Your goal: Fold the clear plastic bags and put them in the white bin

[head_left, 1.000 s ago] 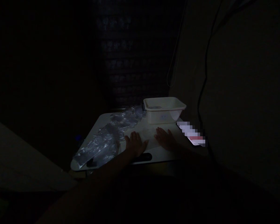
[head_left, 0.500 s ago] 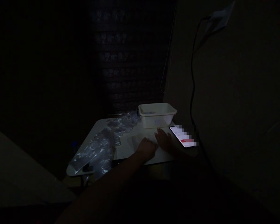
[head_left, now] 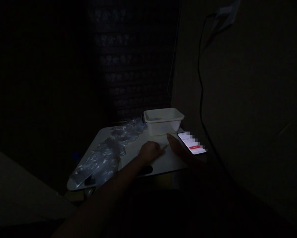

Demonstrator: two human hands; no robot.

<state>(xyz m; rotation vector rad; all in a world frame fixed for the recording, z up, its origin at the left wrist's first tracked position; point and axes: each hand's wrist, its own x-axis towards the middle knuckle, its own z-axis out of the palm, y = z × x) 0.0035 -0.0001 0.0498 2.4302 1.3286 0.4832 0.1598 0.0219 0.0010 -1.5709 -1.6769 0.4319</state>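
Note:
In the dim light, my left hand is low over the white table, its fingers curled together. A thin, pale strip that looks like clear plastic sticks out from its fingertips. My right hand is just right of it, fingers stretched out toward the tub and apart from the left hand; much of it is in shadow. Left of both hands, crumpled clear plastic bags run along the table. Behind the hands stands a white plastic tub, with something pale and hard to make out inside.
A lit phone lies at the right of the white table. A black cord hangs from the wall outlet. A dark slatted blind covers the back. A blue-capped object is beyond the table's left edge.
My left hand has shifted slightly left and up, with the pale strip now showing at its fingertips. My right hand's fingers look more drawn together. The whole view has moved a little.

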